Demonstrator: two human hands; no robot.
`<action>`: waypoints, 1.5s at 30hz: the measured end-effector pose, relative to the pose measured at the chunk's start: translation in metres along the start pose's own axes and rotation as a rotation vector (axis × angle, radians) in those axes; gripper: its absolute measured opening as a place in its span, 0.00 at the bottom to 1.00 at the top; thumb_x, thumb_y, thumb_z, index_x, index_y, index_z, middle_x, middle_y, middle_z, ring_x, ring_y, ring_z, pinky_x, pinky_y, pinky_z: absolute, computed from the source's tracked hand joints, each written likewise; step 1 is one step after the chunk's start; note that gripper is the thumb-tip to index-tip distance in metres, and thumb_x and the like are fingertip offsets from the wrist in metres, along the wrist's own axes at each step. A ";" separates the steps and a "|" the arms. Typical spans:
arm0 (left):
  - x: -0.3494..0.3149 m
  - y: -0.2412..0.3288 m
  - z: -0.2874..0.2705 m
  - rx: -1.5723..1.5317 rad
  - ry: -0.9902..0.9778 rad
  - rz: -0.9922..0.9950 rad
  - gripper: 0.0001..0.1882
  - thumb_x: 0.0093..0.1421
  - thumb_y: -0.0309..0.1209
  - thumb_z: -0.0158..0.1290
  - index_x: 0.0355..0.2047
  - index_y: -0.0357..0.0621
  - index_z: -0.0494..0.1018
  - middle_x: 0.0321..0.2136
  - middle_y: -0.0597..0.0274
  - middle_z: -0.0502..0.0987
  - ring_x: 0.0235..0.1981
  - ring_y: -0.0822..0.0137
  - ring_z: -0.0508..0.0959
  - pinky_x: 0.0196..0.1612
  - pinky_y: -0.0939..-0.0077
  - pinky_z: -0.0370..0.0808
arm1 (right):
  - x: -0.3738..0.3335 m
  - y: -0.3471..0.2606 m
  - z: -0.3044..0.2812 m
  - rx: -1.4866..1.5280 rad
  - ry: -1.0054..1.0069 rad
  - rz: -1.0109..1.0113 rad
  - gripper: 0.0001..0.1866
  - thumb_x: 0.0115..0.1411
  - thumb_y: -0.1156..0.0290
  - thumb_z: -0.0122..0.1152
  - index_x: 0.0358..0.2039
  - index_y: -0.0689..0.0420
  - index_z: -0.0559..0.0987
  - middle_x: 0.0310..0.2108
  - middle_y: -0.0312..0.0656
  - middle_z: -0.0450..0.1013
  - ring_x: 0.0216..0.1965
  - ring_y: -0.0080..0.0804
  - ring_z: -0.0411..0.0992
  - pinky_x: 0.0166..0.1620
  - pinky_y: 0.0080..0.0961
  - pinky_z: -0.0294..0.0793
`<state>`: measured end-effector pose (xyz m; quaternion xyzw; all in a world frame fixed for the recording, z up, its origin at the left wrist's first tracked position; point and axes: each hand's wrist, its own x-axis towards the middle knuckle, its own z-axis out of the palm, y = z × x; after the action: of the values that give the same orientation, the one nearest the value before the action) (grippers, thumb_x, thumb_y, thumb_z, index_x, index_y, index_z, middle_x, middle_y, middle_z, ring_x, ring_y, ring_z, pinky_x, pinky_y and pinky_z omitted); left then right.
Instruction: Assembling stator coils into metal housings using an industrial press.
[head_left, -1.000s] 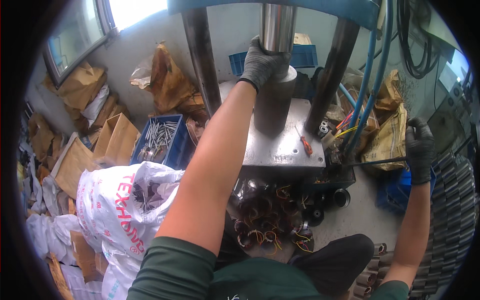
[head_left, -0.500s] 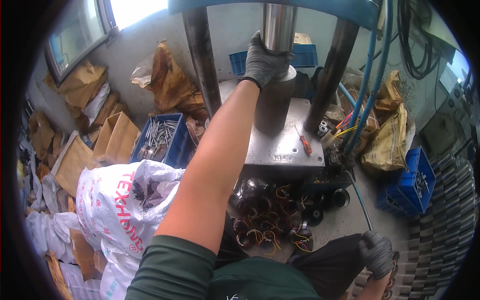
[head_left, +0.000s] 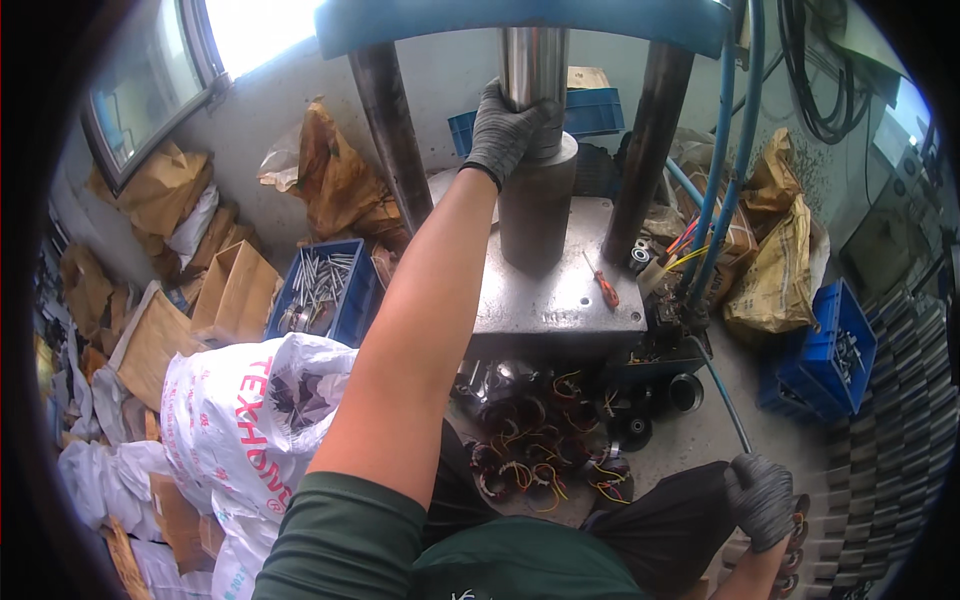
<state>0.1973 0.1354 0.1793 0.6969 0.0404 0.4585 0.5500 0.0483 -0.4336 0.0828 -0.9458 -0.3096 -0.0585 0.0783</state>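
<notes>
My left hand (head_left: 505,130), in a grey glove, reaches up to the hydraulic press. Its fingers and thumb close around a metal part (head_left: 545,142) between the shiny press ram (head_left: 533,65) and a thick grey metal cylinder (head_left: 538,215). The hand covers much of that part. The cylinder stands upright on the steel press bed (head_left: 545,300). Low on the right, my right hand (head_left: 759,502), also gloved in grey, is wrapped round the end of a long thin lever (head_left: 722,395). An orange-handled screwdriver (head_left: 607,290) lies on the bed, right of the cylinder.
Dark posts (head_left: 650,150) flank the cylinder. Wound motor stators (head_left: 540,450) with coloured wires crowd the floor below the bed. A blue crate (head_left: 365,290) of metal rods and a white sack (head_left: 225,410) stand left. Stacked metal laminations (head_left: 880,440) and another blue crate (head_left: 830,350) are right.
The view has tilted a little, so the press sits lower and further left in the picture. Both hands keep their holds, the left at the part under the ram, the right on the lever.
</notes>
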 end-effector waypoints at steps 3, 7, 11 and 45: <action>0.001 -0.001 -0.001 -0.044 -0.022 0.013 0.43 0.48 0.35 0.75 0.60 0.38 0.65 0.48 0.54 0.79 0.48 0.64 0.80 0.55 0.70 0.79 | 0.001 -0.001 -0.001 0.009 0.014 -0.009 0.05 0.53 0.67 0.67 0.29 0.53 0.82 0.27 0.49 0.77 0.31 0.54 0.78 0.36 0.46 0.77; 0.005 -0.005 -0.001 -0.005 -0.011 0.011 0.46 0.45 0.34 0.76 0.61 0.38 0.63 0.49 0.54 0.79 0.48 0.64 0.80 0.55 0.70 0.79 | 0.002 -0.004 -0.003 0.035 0.040 -0.020 0.06 0.52 0.68 0.67 0.31 0.53 0.83 0.27 0.49 0.78 0.31 0.53 0.78 0.36 0.46 0.78; 0.009 -0.010 0.000 -0.024 -0.022 0.016 0.50 0.43 0.32 0.77 0.63 0.39 0.61 0.50 0.54 0.77 0.50 0.63 0.79 0.57 0.69 0.79 | 0.003 -0.004 -0.005 0.060 0.041 -0.021 0.10 0.52 0.70 0.66 0.35 0.55 0.84 0.29 0.50 0.79 0.33 0.53 0.79 0.38 0.45 0.79; 0.011 -0.014 -0.004 0.063 -0.053 -0.160 0.43 0.43 0.38 0.78 0.55 0.36 0.68 0.46 0.51 0.81 0.46 0.61 0.82 0.54 0.68 0.80 | 0.041 0.016 -0.048 -0.138 -0.607 -0.228 0.14 0.55 0.71 0.59 0.41 0.58 0.85 0.37 0.50 0.81 0.41 0.53 0.80 0.49 0.44 0.80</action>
<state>0.2074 0.1496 0.1742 0.7202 0.0959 0.3931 0.5635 0.0873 -0.4313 0.1342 -0.8824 -0.4180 0.1966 -0.0889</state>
